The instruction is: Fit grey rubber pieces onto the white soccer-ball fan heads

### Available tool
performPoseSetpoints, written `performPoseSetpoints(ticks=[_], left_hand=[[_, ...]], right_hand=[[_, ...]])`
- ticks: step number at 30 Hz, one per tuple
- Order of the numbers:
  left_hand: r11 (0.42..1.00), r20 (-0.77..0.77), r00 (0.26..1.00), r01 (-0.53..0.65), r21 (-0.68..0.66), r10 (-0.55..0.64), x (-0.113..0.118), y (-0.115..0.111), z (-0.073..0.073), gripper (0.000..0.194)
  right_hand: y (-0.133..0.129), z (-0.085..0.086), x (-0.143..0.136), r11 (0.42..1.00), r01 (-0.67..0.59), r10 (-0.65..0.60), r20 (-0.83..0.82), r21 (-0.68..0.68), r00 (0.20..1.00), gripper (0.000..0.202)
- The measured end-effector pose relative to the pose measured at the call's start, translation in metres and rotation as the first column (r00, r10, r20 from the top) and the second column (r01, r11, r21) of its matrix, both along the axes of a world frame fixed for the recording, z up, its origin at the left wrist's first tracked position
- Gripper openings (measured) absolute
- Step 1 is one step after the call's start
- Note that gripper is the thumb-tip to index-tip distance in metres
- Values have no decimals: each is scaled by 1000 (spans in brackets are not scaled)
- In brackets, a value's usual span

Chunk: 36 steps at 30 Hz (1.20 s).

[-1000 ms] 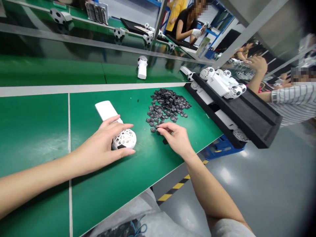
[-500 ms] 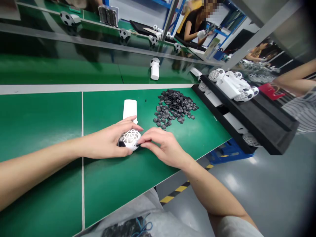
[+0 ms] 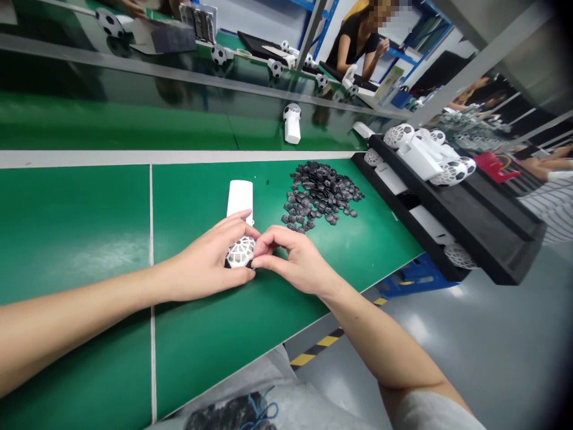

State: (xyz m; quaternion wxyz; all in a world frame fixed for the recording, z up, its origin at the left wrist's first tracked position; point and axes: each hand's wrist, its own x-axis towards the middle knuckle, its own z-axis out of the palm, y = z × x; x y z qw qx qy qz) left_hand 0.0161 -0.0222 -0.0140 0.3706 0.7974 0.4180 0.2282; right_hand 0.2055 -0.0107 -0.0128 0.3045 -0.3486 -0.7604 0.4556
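A white lattice ball [image 3: 241, 251] with black patches at its lower edge lies on the green table, joined to a white rectangular body [image 3: 240, 198] that points away from me. My left hand [image 3: 219, 254] wraps round the ball from the left, fingers over the top and thumb below. At the ball's right side my right hand [image 3: 290, 257] is closed in a pinch, thumb and index fingertips touching the ball's lower right edge. Whatever those fingertips hold is hidden. A pile of small black pieces [image 3: 320, 188] lies behind my right hand.
Black trays [image 3: 487, 221] with white ball-ended parts [image 3: 421, 156] stand at the right. A similar part [image 3: 292, 125] lies on the green strip [image 3: 179, 128] beyond the white ledge [image 3: 89, 157]. Across from me a person [image 3: 356, 45] sits near more ball parts.
My right fingertips have moved slightly left, against the ball's lower edge, where a black patch now shows. The view has shifted a little. In the background, a grey box has appeared at the upper left.
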Motion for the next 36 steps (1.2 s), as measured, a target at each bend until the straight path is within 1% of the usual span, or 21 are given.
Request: performPoseSetpoints(ticks=[2,3,6,9,11,12,14,16,18,19,21,24,26,28,30,33,35,36], left_hand=[[1000,7,1000,-11,-5,11,0,-1,0,29],[1000,6,1000,-17,-9,17,1,-1,1,29],[999,0,999,-45,-22,45,1,-1,2,31],[999,-19,999,-31,-21,31,-1,0,1,33],[1000,-55,998,-17,-25,16,-2,0,1,37],[999,-73,997,-23,-30,21,-3,1,1,39],[998,-84,995,-49,-36,45,-4,0,1,44],[998,-66,996,-64,-31,61,-4,0,1,45],[998,-58,996,-64,-12,63,-3,1,1,43],[999,-66,996,-52,-6,52,-3,1,1,42],[1000,-88,996,-25,-7,25,-4,3,2,40],[1000,-68,998,2,-2,-2,-6,3,3,39],[999,-50,998,-34,23,35,-7,1,3,38],[995,-57,993,-98,33,100,-9,-2,3,39],[987,-69,985,-158,0,158,-11,-4,4,40],[985,-69,985,-162,-57,158,-16,-7,6,42],[986,-70,986,-155,-60,151,-20,-8,9,42],[986,-72,986,-155,-58,151,-22,-9,10,42]], right_hand=[[0,0,-2,997,4,-6,-30,-71,1000,12],[-1,0,-3,997,8,-11,-36,-83,999,13],[-6,0,-8,998,43,-44,-19,-53,999,11],[-9,-1,-9,996,81,-82,-2,-48,997,10],[-6,-1,-1,992,109,-109,1,-71,994,11],[-3,-1,6,987,147,-147,10,-62,989,11],[4,-2,25,959,280,-282,61,29,958,10],[11,-3,47,895,410,-436,144,177,889,7],[15,-6,65,852,450,-514,255,268,819,6],[16,-8,71,848,448,-524,310,285,793,5],[15,-12,76,851,435,-523,394,294,756,7],[13,-15,74,866,392,-496,443,309,747,11],[13,-15,72,876,349,-474,460,333,751,11],[11,-15,69,878,278,-452,484,389,749,10],[8,-14,66,857,172,-446,534,485,718,13],[1,-14,60,788,-12,-479,624,616,617,20],[-3,-15,57,752,-94,-505,662,652,554,22],[-4,-15,56,745,-118,-510,676,656,532,22]])
